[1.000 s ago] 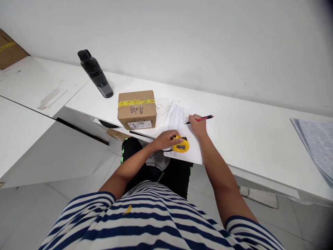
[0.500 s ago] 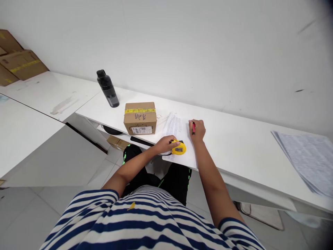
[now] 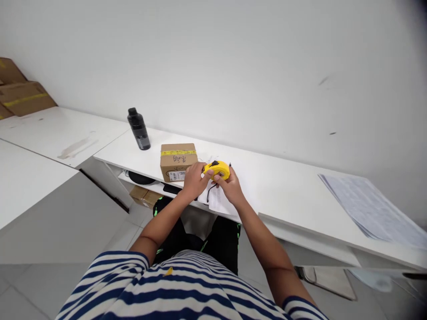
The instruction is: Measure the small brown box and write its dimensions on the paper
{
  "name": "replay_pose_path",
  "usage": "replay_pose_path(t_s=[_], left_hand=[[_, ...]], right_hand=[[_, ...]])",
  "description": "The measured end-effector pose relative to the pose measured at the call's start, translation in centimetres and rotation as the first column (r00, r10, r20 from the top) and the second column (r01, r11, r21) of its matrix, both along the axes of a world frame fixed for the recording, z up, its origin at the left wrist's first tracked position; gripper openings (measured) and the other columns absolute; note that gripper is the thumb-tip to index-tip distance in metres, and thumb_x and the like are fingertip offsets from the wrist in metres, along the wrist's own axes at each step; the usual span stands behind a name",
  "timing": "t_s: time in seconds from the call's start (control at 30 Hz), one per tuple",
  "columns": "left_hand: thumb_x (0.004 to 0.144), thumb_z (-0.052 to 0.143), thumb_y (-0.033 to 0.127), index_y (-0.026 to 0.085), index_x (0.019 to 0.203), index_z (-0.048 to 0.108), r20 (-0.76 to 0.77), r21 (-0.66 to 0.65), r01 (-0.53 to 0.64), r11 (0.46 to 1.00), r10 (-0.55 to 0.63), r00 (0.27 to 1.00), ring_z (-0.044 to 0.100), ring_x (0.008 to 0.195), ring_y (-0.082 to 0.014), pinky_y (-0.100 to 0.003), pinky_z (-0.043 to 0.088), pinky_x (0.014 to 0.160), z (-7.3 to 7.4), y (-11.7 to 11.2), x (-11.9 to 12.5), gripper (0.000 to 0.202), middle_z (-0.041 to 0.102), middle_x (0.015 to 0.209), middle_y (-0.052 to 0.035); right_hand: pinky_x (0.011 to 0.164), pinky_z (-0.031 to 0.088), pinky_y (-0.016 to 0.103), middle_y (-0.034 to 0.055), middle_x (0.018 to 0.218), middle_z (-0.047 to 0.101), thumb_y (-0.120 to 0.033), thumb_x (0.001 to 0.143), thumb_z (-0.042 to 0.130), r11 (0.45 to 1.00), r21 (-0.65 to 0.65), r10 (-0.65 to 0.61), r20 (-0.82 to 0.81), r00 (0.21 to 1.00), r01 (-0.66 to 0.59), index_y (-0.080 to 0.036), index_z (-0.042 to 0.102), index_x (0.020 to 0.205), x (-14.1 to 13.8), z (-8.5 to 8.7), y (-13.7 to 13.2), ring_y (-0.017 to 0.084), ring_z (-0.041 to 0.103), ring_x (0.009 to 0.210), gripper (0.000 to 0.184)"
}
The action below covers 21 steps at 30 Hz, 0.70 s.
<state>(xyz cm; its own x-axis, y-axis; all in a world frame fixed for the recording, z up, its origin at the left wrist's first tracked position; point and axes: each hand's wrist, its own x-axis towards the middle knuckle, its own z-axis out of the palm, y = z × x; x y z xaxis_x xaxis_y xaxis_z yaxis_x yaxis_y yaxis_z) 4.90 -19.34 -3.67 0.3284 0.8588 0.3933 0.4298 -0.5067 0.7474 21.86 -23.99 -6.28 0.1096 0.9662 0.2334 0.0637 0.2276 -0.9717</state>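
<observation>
The white table (image 3: 283, 184) carries 1 black bottle (image 3: 139, 130), 1 cardboard box (image 3: 179, 161), loose papers (image 3: 220, 203) and 1 paper stack (image 3: 370, 209).

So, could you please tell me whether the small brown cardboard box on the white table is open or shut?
Shut: the small brown cardboard box has a flat top with yellow tape across it.

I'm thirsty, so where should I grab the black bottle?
Probably around the middle of the black bottle, because it's tall and narrow. Come from the near side: the wall is behind it and the cardboard box stands to its right.
</observation>
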Motion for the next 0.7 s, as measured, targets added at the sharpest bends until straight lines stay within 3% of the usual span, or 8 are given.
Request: replay_pose_path(t_s=[0.07,0.13,0.2,0.27,0.37,0.47,0.57,0.7], left_hand=[[0.091,0.042,0.077,0.019,0.086,0.060,0.086,-0.238,0.080,0.968,-0.061,0.994,0.061,0.089,-0.0215,-0.039,0.045,0.091,0.8,0.0,-2.0,0.060,0.067,0.089,-0.0078],[0.083,0.054,0.078,0.018,0.079,0.057,0.243,-0.421,0.251,0.872,-0.158,0.957,0.059,0.078,-0.0164,-0.034,0.047,0.083,1.5,0.1,-4.5,0.060,0.064,0.080,-0.0039],[0.075,0.069,0.075,0.017,0.078,0.057,0.376,-0.495,0.373,0.784,-0.194,0.906,0.056,0.071,-0.0123,-0.030,0.047,0.077,2.1,0.0,-7.2,0.058,0.060,0.076,-0.0009],[0.073,0.075,0.069,0.017,0.074,0.056,0.439,-0.525,0.402,0.750,-0.165,0.883,0.050,0.063,-0.0092,-0.028,0.045,0.071,2.7,0.2,-9.6,0.055,0.053,0.068,0.0026],[0.077,0.074,0.063,0.019,0.068,0.050,0.481,-0.503,0.319,0.803,-0.047,0.875,0.038,0.054,-0.0072,-0.027,0.042,0.063,3.4,1.4,-12.8,0.051,0.038,0.057,0.0069],[0.083,0.067,0.054,0.022,0.067,0.042,0.460,-0.484,0.099,0.870,0.157,0.874,0.031,0.052,-0.0075,-0.026,0.041,0.060,3.7,4.3,-15.8,0.044,0.030,0.056,0.0076],[0.088,0.058,0.047,0.023,0.066,0.037,0.328,-0.539,-0.080,0.839,0.297,0.897,0.027,0.051,-0.0078,-0.025,0.035,0.055,3.1,7.4,-17.7,0.040,0.028,0.057,0.0072],[0.082,0.066,0.051,0.021,0.064,0.044,0.179,-0.597,-0.069,0.799,0.217,0.960,0.031,0.050,-0.0082,-0.026,0.028,0.051,1.8,9.7,-17.2,0.041,0.039,0.057,0.0046]], right_hand=[[0.068,0.054,0.032,0.0031,0.102,0.066,-0.062,0.075,0.077,0.997,0.063,-0.047,0.105,0.993,0.040,-0.025,0.053,0.117,-1.1,1.5,0.9,0.019,0.064,0.083,0.061],[0.072,0.053,0.034,0.0041,0.105,0.067,-0.056,0.074,0.080,0.993,0.110,0.017,0.280,0.960,-0.050,-0.024,0.057,0.116,-1.8,3.1,1.8,0.021,0.064,0.087,0.058],[0.073,0.053,0.035,0.0048,0.105,0.069,-0.051,0.076,0.079,0.980,0.093,0.116,0.458,0.882,-0.177,-0.025,0.061,0.117,-2.3,4.8,2.5,0.022,0.064,0.087,0.052],[0.076,0.054,0.037,0.0055,0.109,0.071,-0.049,0.078,0.078,0.959,0.066,0.192,0.566,0.802,-0.277,-0.026,0.063,0.118,-2.7,6.3,3.3,0.024,0.066,0.091,0.049],[0.080,0.054,0.038,0.0058,0.114,0.071,-0.048,0.079,0.078,0.948,0.058,0.215,0.604,0.767,-0.312,-0.027,0.064,0.120,-2.1,7.5,5.1,0.025,0.067,0.096,0.048],[0.079,0.052,0.037,0.0052,0.111,0.071,-0.047,0.075,0.080,0.980,0.025,0.151,0.564,0.812,-0.200,-0.025,0.065,0.116,0.5,7.3,8.4,0.024,0.065,0.095,0.049],[0.079,0.051,0.039,0.0056,0.101,0.073,-0.036,0.068,0.083,0.988,-0.095,0.152,0.540,0.828,-0.119,-0.023,0.066,0.107,3.4,6.5,12.0,0.024,0.065,0.090,0.045],[0.074,0.049,0.037,0.0035,0.090,0.073,-0.025,0.063,0.082,0.977,-0.161,0.206,0.556,0.806,-0.139,-0.022,0.066,0.100,3.9,6.2,14.1,0.023,0.065,0.084,0.040]])
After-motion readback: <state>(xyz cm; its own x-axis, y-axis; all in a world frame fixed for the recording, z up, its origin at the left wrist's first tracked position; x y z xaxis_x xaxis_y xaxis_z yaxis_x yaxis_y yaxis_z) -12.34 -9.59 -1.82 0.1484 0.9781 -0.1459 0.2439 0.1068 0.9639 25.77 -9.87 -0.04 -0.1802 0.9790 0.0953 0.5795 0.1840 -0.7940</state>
